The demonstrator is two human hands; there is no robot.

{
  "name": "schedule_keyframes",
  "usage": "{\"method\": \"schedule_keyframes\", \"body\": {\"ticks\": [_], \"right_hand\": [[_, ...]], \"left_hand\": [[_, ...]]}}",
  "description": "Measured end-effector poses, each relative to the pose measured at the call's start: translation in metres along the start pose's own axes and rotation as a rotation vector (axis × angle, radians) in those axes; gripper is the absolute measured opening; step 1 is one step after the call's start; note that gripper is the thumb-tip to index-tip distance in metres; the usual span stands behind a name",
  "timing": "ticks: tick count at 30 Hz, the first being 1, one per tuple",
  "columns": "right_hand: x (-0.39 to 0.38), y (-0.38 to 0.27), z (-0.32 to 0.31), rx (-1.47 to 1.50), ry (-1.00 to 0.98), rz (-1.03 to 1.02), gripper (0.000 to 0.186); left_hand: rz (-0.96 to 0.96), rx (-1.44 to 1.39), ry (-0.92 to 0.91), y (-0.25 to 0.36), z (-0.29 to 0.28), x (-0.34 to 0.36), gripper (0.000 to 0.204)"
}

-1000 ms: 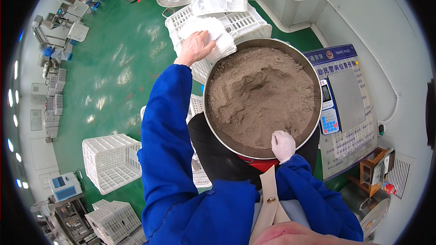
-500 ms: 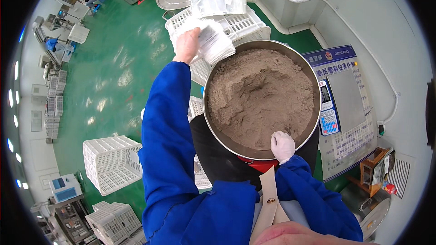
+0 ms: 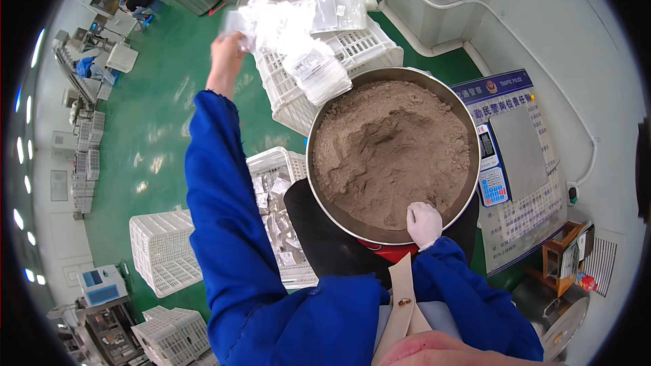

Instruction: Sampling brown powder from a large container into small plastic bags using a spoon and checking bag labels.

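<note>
My left hand [image 3: 227, 62], bare, pinches a clear plastic bag [image 3: 237, 30], smeared by motion, beside the white crate's far left corner. A stack of labelled clear bags [image 3: 315, 73] lies on that crate [image 3: 288, 98], half overhanging the steel tub [image 3: 310, 169]. Brown-grey powder [image 3: 386, 156] fills the tub, with a hollow scooped in its middle. At the tub's near right side, my right hand [image 3: 424, 224] in a white glove is closed just over the powder. Whatever it may hold is hidden.
A digital scale [image 3: 519, 152] stands on a printed board right of the tub. Left of my legs, a white crate [image 3: 302, 163] holds filled packets [image 3: 278, 220]. More bags [image 3: 339, 10] lie on the far crate. An overturned crate [image 3: 166, 251] sits on the green floor.
My left hand has moved left, away from the bag stack, with a bag in it. My right hand has stayed nearly in place. The crate of packets has come into sight.
</note>
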State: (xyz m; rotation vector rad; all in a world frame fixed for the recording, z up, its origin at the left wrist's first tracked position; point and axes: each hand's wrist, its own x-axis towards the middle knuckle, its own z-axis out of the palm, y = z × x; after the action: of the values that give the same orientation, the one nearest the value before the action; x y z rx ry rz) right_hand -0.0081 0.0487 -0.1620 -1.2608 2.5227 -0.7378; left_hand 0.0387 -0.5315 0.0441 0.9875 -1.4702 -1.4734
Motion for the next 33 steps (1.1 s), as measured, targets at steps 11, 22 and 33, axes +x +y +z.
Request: {"method": "schedule_keyframes", "body": {"ticks": [11,22,33], "right_hand": [[0.000,-0.005,-0.004,-0.009,0.016,-0.010,0.014],[0.000,-0.003,-0.002,0.033,0.007,0.001,0.014],[0.001,-0.003,-0.001,0.021,-0.015,0.011,0.016]], "left_hand": [[0.171,0.874,-0.029,-0.099,0.061,-0.039,0.056],[0.662,1.329,-0.260,-0.068,0.091,-0.118,0.088],[0.638,1.181,-0.414,-0.093,0.065,-0.104,0.062]]}}
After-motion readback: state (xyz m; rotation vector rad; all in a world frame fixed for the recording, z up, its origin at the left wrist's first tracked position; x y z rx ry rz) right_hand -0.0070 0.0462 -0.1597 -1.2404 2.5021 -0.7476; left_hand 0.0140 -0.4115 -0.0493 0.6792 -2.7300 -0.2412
